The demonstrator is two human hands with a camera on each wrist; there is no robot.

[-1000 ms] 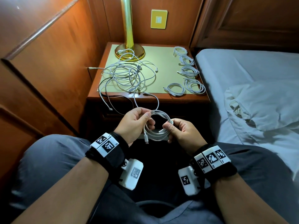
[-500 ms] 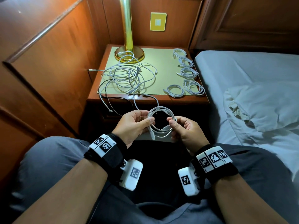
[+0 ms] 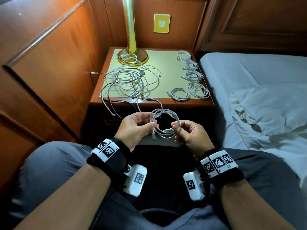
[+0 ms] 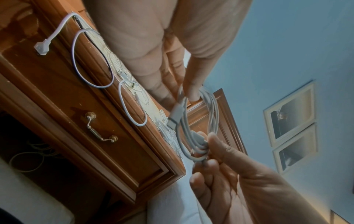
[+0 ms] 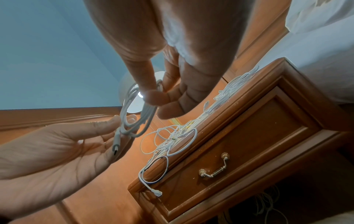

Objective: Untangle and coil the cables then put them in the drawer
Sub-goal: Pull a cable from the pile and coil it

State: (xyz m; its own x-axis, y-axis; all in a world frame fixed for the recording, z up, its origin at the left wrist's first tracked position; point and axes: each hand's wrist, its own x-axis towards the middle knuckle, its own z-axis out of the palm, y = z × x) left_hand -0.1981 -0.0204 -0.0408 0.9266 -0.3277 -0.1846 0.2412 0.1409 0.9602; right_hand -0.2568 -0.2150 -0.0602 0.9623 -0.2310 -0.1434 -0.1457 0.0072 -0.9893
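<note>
Both hands pinch the white coiled charging cable (image 3: 163, 123), left hand (image 3: 136, 128) and right hand (image 3: 191, 135) on opposite sides (the wooden nightstand drawer (image 5: 245, 145) lies straight ahead, closed).

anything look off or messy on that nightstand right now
Yes. The tangled cables spill over the nightstand front edge, one connector dangling before the drawer, another plug poking off the left side. The five coiled cables lie tidy on the right.
</note>
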